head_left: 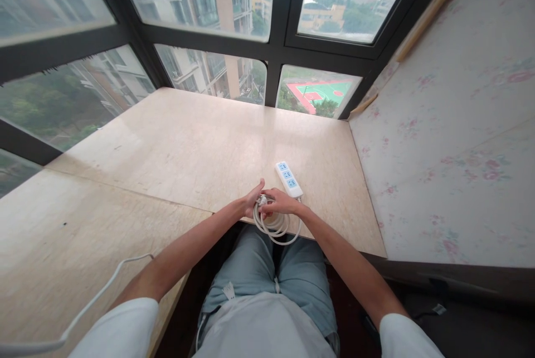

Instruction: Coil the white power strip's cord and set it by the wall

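A white power strip [288, 179] with blue socket faces lies on the wooden sill, just beyond my hands. Its white cord [273, 230] is gathered in several loops that hang over the sill's front edge above my lap. My left hand [252, 200] grips the coil from the left, thumb pointing up. From the right, my right hand [279, 202] closes its fingers at the white plug [262, 200], close against the left hand. Part of the coil and some fingertips are hidden behind the hands.
The pale wooden sill [200, 135] runs up to dark-framed windows [276, 40]. On the right stands a floral-papered wall [451, 151]. Another white cable [96, 296] crosses the left board near my left arm. My legs [267, 269] are below the front edge.
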{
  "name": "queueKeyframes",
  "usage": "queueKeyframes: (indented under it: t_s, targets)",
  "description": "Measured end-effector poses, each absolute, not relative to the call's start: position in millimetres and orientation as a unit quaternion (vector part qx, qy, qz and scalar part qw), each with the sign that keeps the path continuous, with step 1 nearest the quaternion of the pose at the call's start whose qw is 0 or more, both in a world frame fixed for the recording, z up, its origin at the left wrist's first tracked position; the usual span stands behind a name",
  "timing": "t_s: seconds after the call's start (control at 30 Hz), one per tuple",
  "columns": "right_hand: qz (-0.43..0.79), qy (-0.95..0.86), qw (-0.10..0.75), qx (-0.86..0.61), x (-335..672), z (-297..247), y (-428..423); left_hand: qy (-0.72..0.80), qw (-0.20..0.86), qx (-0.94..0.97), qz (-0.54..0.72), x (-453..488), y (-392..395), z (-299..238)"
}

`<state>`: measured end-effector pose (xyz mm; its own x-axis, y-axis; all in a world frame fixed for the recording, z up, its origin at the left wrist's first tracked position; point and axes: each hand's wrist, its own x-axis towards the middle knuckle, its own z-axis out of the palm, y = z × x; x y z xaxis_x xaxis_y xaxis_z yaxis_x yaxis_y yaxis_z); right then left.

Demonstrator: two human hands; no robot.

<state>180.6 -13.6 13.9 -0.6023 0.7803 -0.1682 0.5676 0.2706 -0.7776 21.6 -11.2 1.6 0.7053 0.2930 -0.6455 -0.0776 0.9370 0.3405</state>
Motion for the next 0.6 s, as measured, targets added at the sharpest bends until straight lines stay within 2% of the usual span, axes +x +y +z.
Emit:
queueKeyframes:
  t_s: [0.3,0.43,0.6]
  targets:
    - [0.396,-0.805,0.123,-0.424,171,27,-16,0.386,0.905,0.118,0.135,16,-9,-8]
    - [0.441,-0.758,0.109,-0.468,173,33,-14,0.391,0.898,0.110,0.172,15,-9,3]
    - [0.539,-0.689,0.169,-0.455,179,34,-15,0.370,0.896,0.116,0.218,9,-17,29]
